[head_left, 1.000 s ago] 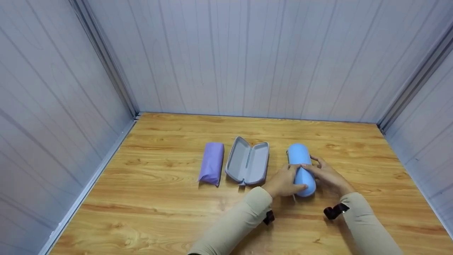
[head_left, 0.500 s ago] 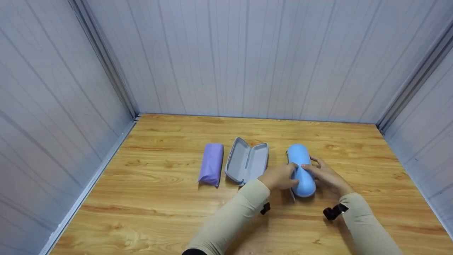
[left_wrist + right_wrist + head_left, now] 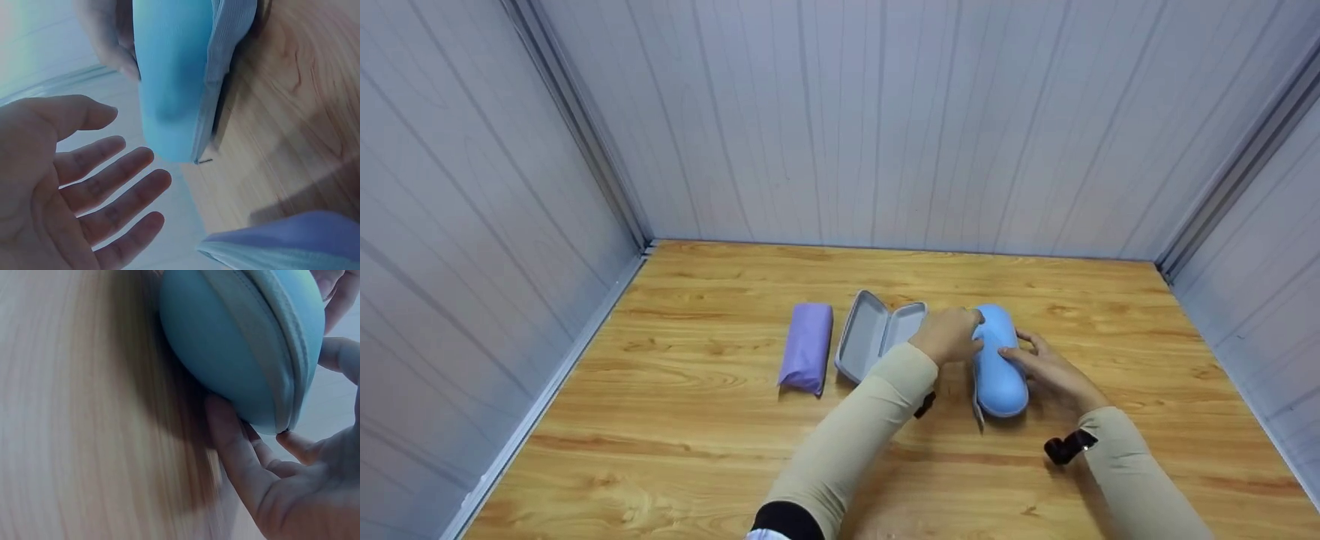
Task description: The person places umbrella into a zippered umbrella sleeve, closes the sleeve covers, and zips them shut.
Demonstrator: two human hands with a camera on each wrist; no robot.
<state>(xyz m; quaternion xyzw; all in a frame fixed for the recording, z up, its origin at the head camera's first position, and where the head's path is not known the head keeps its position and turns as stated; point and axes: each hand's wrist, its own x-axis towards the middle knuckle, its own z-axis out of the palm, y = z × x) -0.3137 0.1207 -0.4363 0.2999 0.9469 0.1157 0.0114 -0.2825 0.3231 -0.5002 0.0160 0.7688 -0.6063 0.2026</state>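
A closed, light blue zip-up glasses case [image 3: 1001, 382] lies on the table, with a grey band along its seam. My right hand [image 3: 1054, 373] holds it from the right, thumb on top and fingers along the far side. In the right wrist view, fingertips [image 3: 222, 417] touch its lower shell. My left hand [image 3: 949, 335] is by its upper left side. From the left wrist, that hand [image 3: 67, 185] looks spread and relaxed, apart from the case's rounded end, where a small zip pull [image 3: 205, 161] sticks out.
An opened grey-lined glasses case [image 3: 861, 337] lies left of the blue one, partly behind my left hand and sleeve. Further left is a purple wrapped packet [image 3: 808, 345]. Pale panel walls [image 3: 840, 127] enclose the wooden table [image 3: 660, 435] at the back and sides.
My left hand has let go of the blue glasses case's near part and moved up along its left side toward the far end. My right hand and the case have stayed put.
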